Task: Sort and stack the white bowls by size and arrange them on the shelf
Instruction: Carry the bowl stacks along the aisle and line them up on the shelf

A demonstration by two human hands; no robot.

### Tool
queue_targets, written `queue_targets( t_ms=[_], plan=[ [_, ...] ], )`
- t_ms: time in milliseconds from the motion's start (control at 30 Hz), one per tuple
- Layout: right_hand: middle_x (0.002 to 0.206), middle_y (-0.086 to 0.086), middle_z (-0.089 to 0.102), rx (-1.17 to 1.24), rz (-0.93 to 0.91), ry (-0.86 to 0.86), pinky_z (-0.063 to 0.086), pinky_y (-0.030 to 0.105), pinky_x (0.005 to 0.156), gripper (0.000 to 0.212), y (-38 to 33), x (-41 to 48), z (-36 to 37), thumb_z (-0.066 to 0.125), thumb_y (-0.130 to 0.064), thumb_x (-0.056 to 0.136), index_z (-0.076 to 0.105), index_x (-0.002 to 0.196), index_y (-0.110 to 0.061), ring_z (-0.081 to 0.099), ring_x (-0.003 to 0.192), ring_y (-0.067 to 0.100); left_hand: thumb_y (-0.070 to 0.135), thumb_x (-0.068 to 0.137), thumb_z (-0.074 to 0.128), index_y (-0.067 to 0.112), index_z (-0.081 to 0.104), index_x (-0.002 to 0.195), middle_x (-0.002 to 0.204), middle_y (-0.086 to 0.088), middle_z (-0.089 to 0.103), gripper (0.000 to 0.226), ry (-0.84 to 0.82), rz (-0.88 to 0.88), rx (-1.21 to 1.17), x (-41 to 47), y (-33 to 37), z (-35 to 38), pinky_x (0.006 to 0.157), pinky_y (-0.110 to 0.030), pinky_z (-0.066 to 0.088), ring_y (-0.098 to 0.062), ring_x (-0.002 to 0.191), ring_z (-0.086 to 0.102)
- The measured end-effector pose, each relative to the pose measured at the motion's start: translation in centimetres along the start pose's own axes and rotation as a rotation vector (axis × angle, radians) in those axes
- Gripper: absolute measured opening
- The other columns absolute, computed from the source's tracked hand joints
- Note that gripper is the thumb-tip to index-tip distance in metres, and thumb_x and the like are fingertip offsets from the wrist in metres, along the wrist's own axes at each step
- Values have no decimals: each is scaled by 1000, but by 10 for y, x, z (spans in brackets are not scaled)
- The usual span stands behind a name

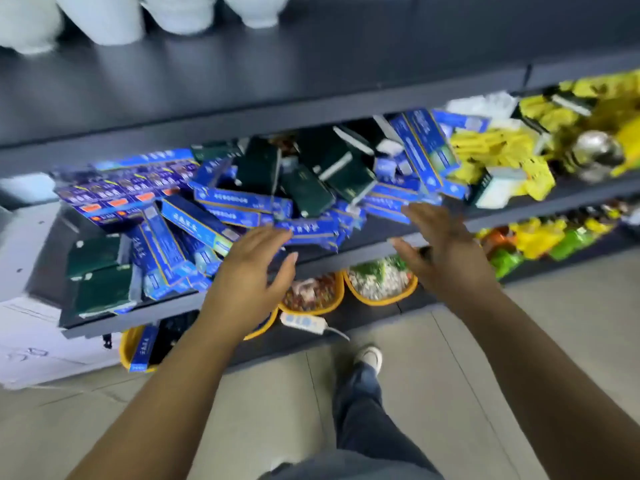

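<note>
Below the dark top shelf (311, 81), where we see white bowl stacks (104, 15) at the back, our left hand (249, 271) and right hand (440, 247) hover with fingers spread, holding nothing, over blue boxes (207, 220).

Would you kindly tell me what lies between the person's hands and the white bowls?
Head view: beyond the left hand and right hand lies a jumble of blue and green boxes, then bare dark upper shelf up to the white bowls.
</note>
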State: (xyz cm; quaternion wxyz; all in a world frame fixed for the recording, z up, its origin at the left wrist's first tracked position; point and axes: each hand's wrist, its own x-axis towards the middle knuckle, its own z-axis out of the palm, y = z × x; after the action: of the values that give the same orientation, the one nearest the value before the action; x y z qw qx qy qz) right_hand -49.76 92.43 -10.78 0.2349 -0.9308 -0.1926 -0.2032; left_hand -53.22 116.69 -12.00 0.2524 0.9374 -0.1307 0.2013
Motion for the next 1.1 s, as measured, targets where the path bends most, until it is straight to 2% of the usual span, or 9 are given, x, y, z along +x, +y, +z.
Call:
queue_targets(
  t_ms=[100, 200, 267, 333, 467, 633, 867, 967, 1100],
  plan=[
    [101, 21, 68, -67, 179, -12, 39, 31, 85, 47, 14, -87, -8, 50, -33, 81, 66, 103, 5, 55, 100, 26, 24, 83, 46, -8, 66, 98, 98, -22, 68, 40, -77, 1, -68, -47, 18, 24, 87, -29, 36, -25, 100, 55],
    [103, 20, 68, -137, 377, -68, 53, 37, 79, 46, 17, -158, -24, 53, -34, 82, 65, 106, 2, 65, 96, 34, 23, 83, 45, -7, 66, 96, 95, -22, 69, 39, -157, 49, -125, -75, 34, 45, 83, -28, 37, -20, 96, 51],
    [104, 21, 68, -176, 531, -86, 51, 52, 78, 46, 21, -206, -39, 56, -33, 80, 65, 108, 3, 65, 97, 40, 27, 85, 43, -5, 66, 100, 99, -20, 68, 43, -273, 69, -151, -87, 51, 61, 85, -26, 37, -22, 98, 56],
    [106, 21, 67, -202, 658, -89, 48, 55, 82, 45, 23, -249, -51, 57, -32, 82, 64, 110, 3, 63, 101, 42, 31, 85, 41, -4, 66, 103, 104, -19, 68, 46, -368, 83, -179, -94, 67, 77, 89, -28, 39, -30, 100, 61],
    [119, 21, 62, -208, 950, -57, 41, 49, 96, 42, 20, -324, -78, 70, -15, 81, 60, 117, 3, 55, 115, 40, 28, 84, 42, -8, 67, 99, 98, -22, 69, 46, -492, 235, -219, -102, 114, 117, 84, -37, 47, -37, 96, 65],
    [133, 15, 53, -208, 1239, -23, 28, 35, 108, 45, 20, -397, -111, 61, -21, 88, 52, 128, -3, 42, 131, 30, 22, 83, 44, -10, 67, 94, 93, -24, 69, 41, -565, 441, -298, -109, 183, 167, 85, -30, 36, -21, 98, 49],
    [129, 17, 56, -202, 1479, 51, 31, 41, 107, 44, 56, -479, -155, 63, -20, 86, 55, 125, -2, 45, 127, 34, 23, 83, 43, -9, 68, 95, 92, -23, 70, 42, -709, 620, -245, -105, 283, 225, 84, -30, 37, -33, 88, 66],
    [127, 16, 58, -188, 1526, 75, 33, 40, 106, 42, 85, -499, -180, 63, -20, 86, 57, 123, -2, 48, 125, 33, 27, 83, 42, -6, 68, 98, 94, -21, 70, 45, -781, 620, -228, -103, 322, 246, 82, -28, 38, -26, 91, 61],
    [125, 14, 60, -167, 1540, 78, 34, 38, 105, 39, 127, -512, -213, 62, -21, 87, 58, 122, -3, 49, 124, 30, 19, 82, 50, -6, 68, 99, 95, -21, 70, 35, -789, 577, -191, -88, 367, 270, 80, -28, 41, -35, 88, 67]
  ],
)
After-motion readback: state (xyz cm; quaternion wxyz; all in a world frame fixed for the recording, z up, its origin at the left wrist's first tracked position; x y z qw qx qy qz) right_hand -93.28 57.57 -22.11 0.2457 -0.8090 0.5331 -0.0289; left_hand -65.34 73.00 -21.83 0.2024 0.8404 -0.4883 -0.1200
